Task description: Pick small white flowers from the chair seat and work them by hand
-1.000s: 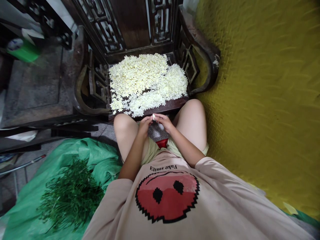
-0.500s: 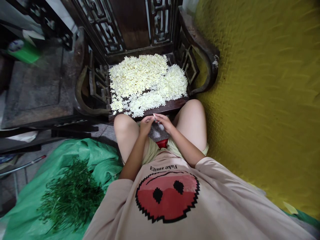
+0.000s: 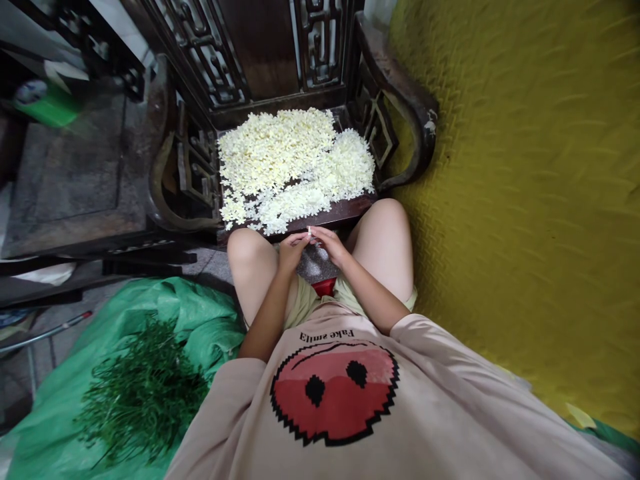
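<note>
My left hand and my right hand meet between my knees, just in front of the seat edge. The fingertips of both are pinched together around a small white flower, partly hidden by the fingers. Right beyond them, a broad heap of white and pale yellow flowers covers much of the seat of a dark wooden armchair. Some flowers lie loosely spread along the heap's front left.
Carved armrests rise on both sides of the seat. A dark wooden table bears a green object at left. Thin green stems lie on a green sheet beside me. A yellow textured surface stands at right.
Both hands stay almost in place. The fingertips have shifted slightly, and more of the white flower shows between them.
</note>
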A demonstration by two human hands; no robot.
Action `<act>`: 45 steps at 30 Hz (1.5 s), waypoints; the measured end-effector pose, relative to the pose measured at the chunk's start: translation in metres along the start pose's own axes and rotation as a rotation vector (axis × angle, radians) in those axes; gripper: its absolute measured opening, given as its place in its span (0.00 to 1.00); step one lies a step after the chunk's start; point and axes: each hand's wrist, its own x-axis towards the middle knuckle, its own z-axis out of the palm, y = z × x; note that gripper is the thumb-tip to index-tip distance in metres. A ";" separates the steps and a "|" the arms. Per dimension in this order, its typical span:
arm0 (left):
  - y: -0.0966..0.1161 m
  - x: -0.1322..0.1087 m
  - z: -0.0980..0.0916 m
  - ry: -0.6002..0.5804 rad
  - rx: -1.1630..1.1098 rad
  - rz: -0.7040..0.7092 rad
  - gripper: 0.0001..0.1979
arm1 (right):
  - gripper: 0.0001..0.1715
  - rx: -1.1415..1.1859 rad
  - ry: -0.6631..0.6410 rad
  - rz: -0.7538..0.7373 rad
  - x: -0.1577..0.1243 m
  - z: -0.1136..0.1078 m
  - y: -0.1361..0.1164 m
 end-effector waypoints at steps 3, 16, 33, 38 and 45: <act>-0.001 0.000 0.000 -0.002 0.007 -0.003 0.17 | 0.23 -0.005 0.001 -0.004 -0.001 0.000 -0.001; -0.003 0.003 0.000 0.006 0.007 -0.024 0.18 | 0.22 -0.031 0.024 -0.009 -0.002 0.002 -0.003; -0.003 0.002 -0.002 0.008 0.064 -0.013 0.15 | 0.21 -0.086 0.047 -0.008 -0.001 0.003 -0.002; -0.004 0.002 -0.001 0.016 0.095 0.003 0.14 | 0.20 -0.079 0.070 0.006 -0.001 0.003 -0.002; -0.001 0.002 -0.001 0.053 0.104 -0.008 0.13 | 0.16 -0.010 0.049 0.000 -0.002 0.004 -0.002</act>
